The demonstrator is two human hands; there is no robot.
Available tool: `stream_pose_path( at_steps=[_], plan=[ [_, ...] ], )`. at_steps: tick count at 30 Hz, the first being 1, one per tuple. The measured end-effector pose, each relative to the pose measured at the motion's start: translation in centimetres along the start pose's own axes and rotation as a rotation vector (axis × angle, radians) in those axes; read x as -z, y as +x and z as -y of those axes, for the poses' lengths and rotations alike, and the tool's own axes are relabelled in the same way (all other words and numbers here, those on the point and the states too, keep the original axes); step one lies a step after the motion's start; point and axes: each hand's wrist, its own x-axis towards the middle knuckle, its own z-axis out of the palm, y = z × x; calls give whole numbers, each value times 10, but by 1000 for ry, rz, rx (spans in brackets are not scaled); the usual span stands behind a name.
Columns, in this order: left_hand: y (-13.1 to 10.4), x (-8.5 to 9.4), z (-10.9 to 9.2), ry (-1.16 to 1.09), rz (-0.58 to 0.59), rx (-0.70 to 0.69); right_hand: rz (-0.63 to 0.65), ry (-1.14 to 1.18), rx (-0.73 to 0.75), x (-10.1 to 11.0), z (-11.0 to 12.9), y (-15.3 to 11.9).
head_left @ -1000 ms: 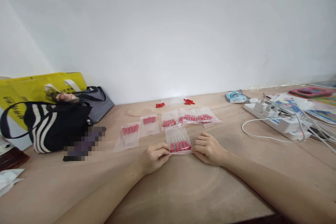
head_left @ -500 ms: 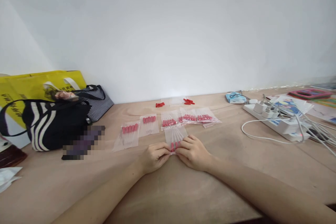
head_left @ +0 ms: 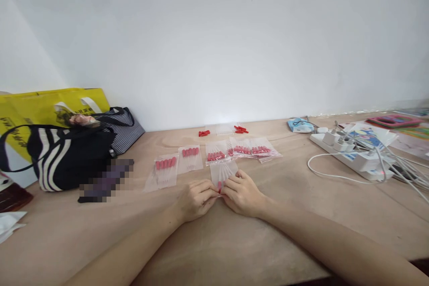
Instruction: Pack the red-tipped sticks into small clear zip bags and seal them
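Note:
A clear plastic bag with thin pale sticks and red ends inside lies flat on the table in front of me. My left hand pinches its near edge from the left. Close beside it, my right hand grips the same edge, its fingers covering most of the red ends. Just beyond lie more filled clear bags, overlapping to the right. On the left, two bags have their red ends pointing away from me. Loose red pieces and pale sticks rest near the wall.
A black bag with white stripes stands at left before a yellow bag and a striped bag. To the right are a white power strip with tangled cables, a blue face mask and a pink-edged tray.
My right hand has shifted slightly left along the bag's near edge, covering more of the red ends. The left hand stays nearly still.

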Motion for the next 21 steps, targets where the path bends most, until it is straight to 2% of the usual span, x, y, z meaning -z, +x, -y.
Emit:
stream_pose_path(
  at_steps=[9,13,15,18,21],
  plan=[
    [-5,4,3,-80,-16,29,64,9,-71,25,-24,-27],
    [-5,4,1,-128,-3,40,69,43,-88,27,-27,-35],
    [-6,6,-1,-161,14,93,91,99,-141,27,-25,-36],
    [-8,10,-4,-284,68,333,129,326,-314,30,-22,-36],
    [-7,10,-5,-554,84,766,87,576,-445,33,-19,-33]
  ],
)
